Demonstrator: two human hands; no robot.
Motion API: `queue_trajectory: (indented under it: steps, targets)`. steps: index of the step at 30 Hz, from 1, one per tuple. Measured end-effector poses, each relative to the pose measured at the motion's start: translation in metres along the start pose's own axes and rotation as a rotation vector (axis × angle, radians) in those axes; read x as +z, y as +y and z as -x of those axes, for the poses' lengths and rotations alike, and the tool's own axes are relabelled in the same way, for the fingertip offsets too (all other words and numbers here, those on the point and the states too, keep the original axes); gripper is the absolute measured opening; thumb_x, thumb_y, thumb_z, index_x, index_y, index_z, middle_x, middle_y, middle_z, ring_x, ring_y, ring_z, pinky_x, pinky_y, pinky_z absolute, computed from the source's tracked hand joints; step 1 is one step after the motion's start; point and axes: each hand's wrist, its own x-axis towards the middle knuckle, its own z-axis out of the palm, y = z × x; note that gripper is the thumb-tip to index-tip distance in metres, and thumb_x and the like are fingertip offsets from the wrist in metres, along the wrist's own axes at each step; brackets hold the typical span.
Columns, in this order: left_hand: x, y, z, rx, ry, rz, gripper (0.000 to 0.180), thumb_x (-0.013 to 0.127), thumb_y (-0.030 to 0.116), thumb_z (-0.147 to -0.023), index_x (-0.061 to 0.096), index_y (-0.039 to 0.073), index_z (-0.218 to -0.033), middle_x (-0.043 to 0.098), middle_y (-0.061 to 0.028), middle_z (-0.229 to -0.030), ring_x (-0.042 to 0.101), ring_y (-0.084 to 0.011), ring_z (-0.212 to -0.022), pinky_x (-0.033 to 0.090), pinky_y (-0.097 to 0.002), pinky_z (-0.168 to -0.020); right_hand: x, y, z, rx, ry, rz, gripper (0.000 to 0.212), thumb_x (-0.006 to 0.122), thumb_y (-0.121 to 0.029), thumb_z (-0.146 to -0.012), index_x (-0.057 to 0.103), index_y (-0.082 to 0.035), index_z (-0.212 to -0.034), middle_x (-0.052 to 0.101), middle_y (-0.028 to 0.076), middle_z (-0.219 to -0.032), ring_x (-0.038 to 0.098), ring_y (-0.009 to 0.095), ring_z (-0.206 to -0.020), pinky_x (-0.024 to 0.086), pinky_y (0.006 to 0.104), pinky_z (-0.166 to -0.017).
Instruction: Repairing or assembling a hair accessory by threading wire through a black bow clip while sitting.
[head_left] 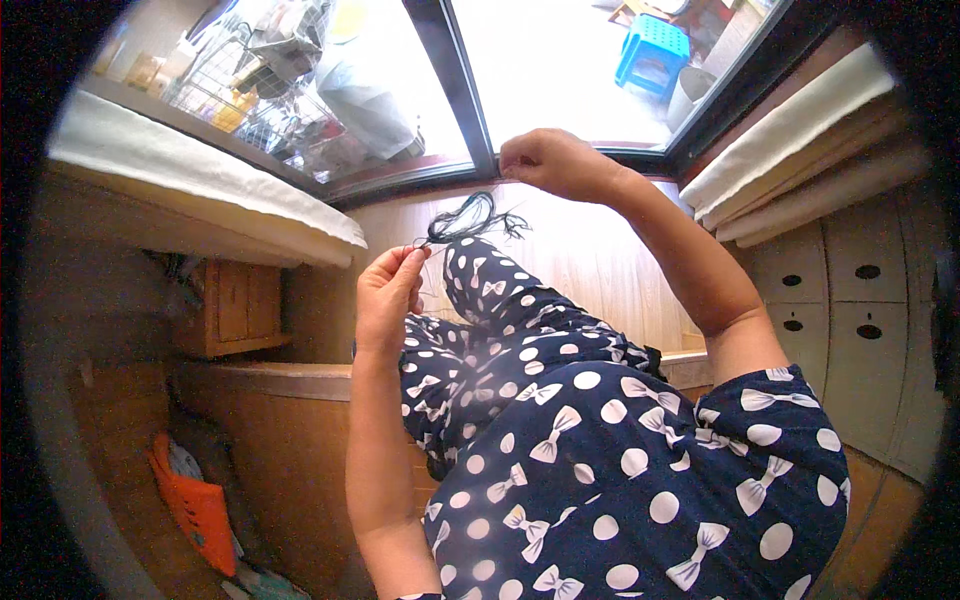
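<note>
Thread [455, 220] bunches upper centre, left hand [388, 290] apparently pinching its near end, probably for control; right hand [560, 165] closed, contents unclear.

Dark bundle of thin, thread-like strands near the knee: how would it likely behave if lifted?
The dark bundle of thin, thread-like strands would probably droop, since it lies in loose curves. It looks light for its spread, being so slender. Its splayed ends might tangle or snag.
</note>
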Motion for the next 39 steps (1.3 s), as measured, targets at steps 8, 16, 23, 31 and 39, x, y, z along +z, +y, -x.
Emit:
queue_trajectory:
  steps: [8,16,23,31,39]
  targets:
    - [-0.008,-0.024,-0.002,-0.062,0.110,-0.157,0.016,0.062,0.018,-0.091,0.067,0.003,-0.093,0.049,0.0066,-0.058,0.038,-0.0006,-0.046,0.030,-0.0172,-0.039,-0.012,0.040,0.022,0.137,0.115,0.068,0.017,0.061,-0.016,-0.086,0.064,0.001,-0.087,0.060,0.010,-0.070,0.056,0.017,-0.063,0.046,0.0315,-0.059]
    - [-0.027,-0.053,-0.002,-0.089,0.202,-0.179,0.016,0.061,0.019,-0.091,0.067,0.004,-0.094,0.056,0.0023,-0.060,0.042,-0.0018,-0.046,0.031,-0.0161,-0.039,0.009,0.094,0.051,0.499,0.143,-0.664,0.018,0.060,-0.015,-0.085,0.064,-0.002,-0.097,0.060,0.003,-0.073,0.049,0.007,-0.056,0.040,0.0217,-0.047]
    - [-0.031,-0.081,-0.005,-0.126,0.124,-0.280,0.016,0.059,0.017,-0.091,0.068,0.005,-0.097,0.064,-0.0012,-0.068,0.045,-0.0021,-0.047,0.032,-0.0172,-0.038,0.037,0.098,0.060,0.497,0.020,-0.897,0.027,0.060,-0.010,-0.084,0.060,-0.003,-0.111,0.064,0.005,-0.087,0.049,0.007,-0.058,0.044,0.0214,-0.054]
    - [-0.044,-0.119,-0.004,-0.156,0.233,-0.349,0.025,0.055,0.021,-0.093,0.069,0.003,-0.104,0.069,-0.0071,-0.092,0.052,-0.0055,-0.053,0.037,-0.0194,-0.039,0.138,0.103,0.056,0.141,0.052,-0.150,0.027,0.067,-0.020,-0.077,0.064,-0.007,-0.101,0.060,0.016,-0.107,0.054,0.032,-0.108,0.043,0.0396,-0.093]
    - [-0.033,-0.105,-0.003,-0.135,0.298,-0.194,0.027,0.054,0.024,-0.094,0.067,0.002,-0.100,0.068,-0.0066,-0.093,0.039,-0.0030,-0.043,0.035,-0.0186,-0.040,0.191,0.053,0.048,-0.033,0.009,-0.068,0.019,0.070,-0.022,-0.073,0.064,-0.008,-0.085,0.059,0.013,-0.089,0.056,0.033,-0.093,0.046,0.0421,-0.081]
